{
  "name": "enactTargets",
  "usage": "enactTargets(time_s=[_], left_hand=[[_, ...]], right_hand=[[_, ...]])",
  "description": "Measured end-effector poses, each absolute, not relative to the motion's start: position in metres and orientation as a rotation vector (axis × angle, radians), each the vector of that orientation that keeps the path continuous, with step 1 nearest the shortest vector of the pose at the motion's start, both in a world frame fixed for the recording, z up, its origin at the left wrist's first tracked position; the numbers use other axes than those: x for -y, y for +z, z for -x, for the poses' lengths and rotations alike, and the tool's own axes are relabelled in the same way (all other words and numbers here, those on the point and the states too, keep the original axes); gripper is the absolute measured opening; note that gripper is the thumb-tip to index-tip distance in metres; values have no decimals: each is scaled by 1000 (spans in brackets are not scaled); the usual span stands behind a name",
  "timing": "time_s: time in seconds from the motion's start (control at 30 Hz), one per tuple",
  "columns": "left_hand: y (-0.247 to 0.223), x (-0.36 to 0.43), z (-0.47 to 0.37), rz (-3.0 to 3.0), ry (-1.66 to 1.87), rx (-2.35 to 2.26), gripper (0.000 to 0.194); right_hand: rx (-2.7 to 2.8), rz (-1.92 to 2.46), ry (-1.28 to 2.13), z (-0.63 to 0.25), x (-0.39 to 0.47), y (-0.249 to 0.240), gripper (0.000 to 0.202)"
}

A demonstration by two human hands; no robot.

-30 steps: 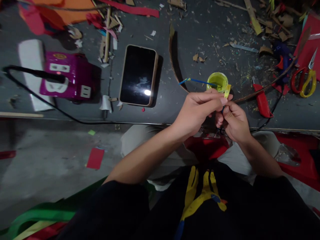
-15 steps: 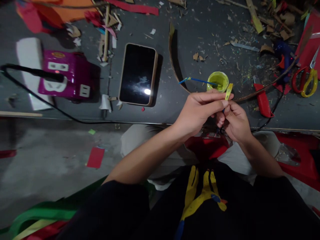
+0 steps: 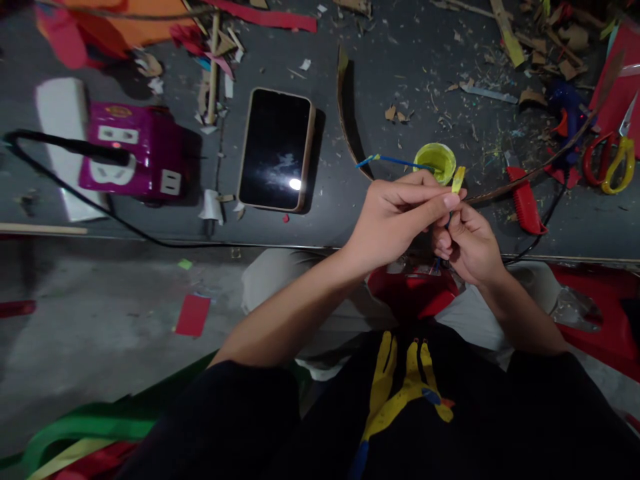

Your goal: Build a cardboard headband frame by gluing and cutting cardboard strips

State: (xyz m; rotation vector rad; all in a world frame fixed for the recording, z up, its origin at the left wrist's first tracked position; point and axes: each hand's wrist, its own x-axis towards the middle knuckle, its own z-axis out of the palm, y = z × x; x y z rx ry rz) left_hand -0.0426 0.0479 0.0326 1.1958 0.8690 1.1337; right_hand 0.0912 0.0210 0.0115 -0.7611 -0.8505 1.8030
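Note:
My left hand [image 3: 393, 217] has its thumb and fingers pinched on a small yellow-painted piece [image 3: 459, 179], whose tip sticks up past them. My right hand [image 3: 473, 241] is closed against the lower end of the same piece, fingertips touching the left thumb. The fingers hide most of that end. Just beyond the hands stands a small pot of yellow-green paint [image 3: 436, 160]. A thin blue stick [image 3: 397, 161] reaches from the pot's mouth to the left; its far end is hidden inside. A long curved brown strip [image 3: 345, 110] runs behind my hands, partly covered by them.
A phone [image 3: 276, 150] lies left of the pot, with a purple power socket box [image 3: 133, 150] and black cable [image 3: 145, 230] farther left. At right are a red-handled cutter [image 3: 525, 200], a blue glue gun [image 3: 567, 117] and scissors [image 3: 613, 160]. Scraps litter the table's back.
My left thumb has shifted slightly up along the yellow-painted piece, covering more of it. Both hands otherwise stay nearly in place, and the things on the table have not moved.

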Motion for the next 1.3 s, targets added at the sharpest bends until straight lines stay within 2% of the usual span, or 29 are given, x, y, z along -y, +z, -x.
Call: enactTargets(time_s=[0.2, 0.5, 0.67, 0.8, 1.3], left_hand=[[33, -51, 46, -1376, 1195, -773, 27], [26, -52, 46, -1450, 1274, -714, 19], [26, -52, 48, -1502, 1297, -785, 17], [27, -53, 50, -1563, 1298, -864, 18], [24, -51, 49, -1637, 1381, -833, 26]], right_hand=[[835, 862, 1932, -95, -22, 22, 48], [842, 818, 1957, -96, -21, 22, 45], [988, 771, 1757, -97, -20, 15, 31], [1101, 895, 1635, -99, -19, 14, 32], [1033, 835, 1728, -98, -18, 16, 32]])
